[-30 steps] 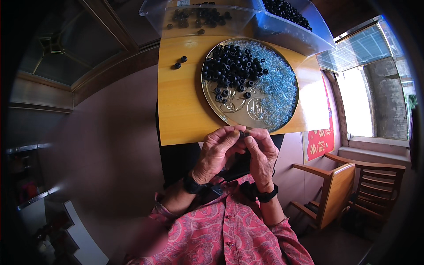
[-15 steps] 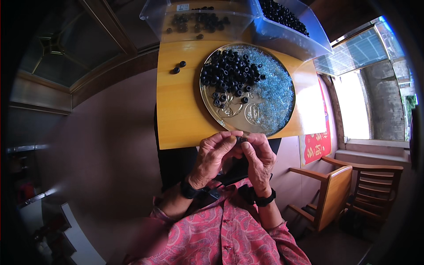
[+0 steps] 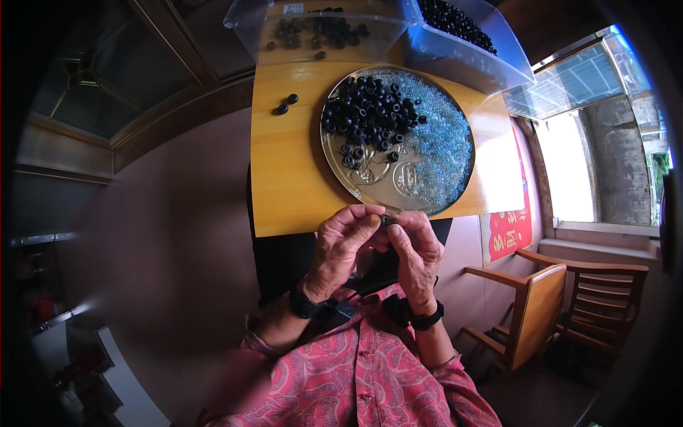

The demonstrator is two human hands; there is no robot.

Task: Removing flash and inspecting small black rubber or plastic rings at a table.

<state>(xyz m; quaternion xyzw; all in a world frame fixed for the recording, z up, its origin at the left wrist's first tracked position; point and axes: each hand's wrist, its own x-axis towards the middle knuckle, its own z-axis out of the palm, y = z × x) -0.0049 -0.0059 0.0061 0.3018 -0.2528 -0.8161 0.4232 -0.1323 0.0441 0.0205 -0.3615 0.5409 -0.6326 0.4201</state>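
My left hand (image 3: 340,249) and my right hand (image 3: 418,257) meet at the table's near edge, both closed in a pinch. Between their fingertips is a small black ring-like cap (image 3: 386,220), mostly covered by the fingers. Just beyond them lies a round metal tray (image 3: 377,191) with an embossed pattern. On its left half sits a heap of small black hollow caps (image 3: 364,114), a few of them loose towards the near side. Tiny clear bluish pieces (image 3: 447,153) spread over its right side.
Two black caps (image 3: 287,104) lie on the yellow table (image 3: 284,171) left of the tray. Behind it stand a clear bin (image 3: 320,35) with scattered caps and a bluish bin (image 3: 466,60) full of them. A wooden chair (image 3: 537,313) is at the right, below a window.
Both hands stay pinched together at the same spot, with only slight finger shifts around the cap. The whole view has moved a little; the tray and bins look unchanged.
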